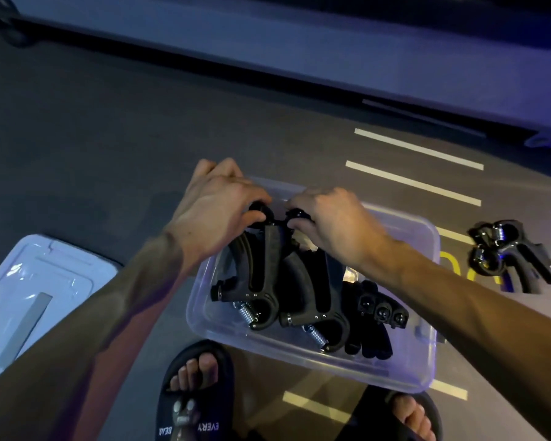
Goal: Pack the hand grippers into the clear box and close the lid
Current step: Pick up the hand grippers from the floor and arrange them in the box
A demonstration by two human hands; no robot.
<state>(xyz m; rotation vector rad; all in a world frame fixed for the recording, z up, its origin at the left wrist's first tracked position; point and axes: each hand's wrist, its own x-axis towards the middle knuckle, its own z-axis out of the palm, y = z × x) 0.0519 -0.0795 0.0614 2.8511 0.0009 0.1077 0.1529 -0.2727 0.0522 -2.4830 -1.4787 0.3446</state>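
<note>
A clear plastic box (pixel 423 351) sits on the dark floor in front of my feet. Several black hand grippers with steel springs lie inside it, handles pointing away from me. My left hand (pixel 213 205) is closed around the handle end of the left hand gripper (pixel 263 275). My right hand (pixel 331 221) pinches the handle end of the hand gripper beside it (pixel 318 300). More black grips (pixel 379 316) lie at the box's right side. The clear lid (pixel 45 281) lies flat on the floor to the left. A small pile of loose hand grippers (pixel 512 256) rests on the floor to the right.
My two feet in black slides (pixel 191 393) stand just in front of the box. White and yellow painted lines (pixel 417 183) cross the floor behind and under the box. A pale raised edge (pixel 299 58) runs across the far side.
</note>
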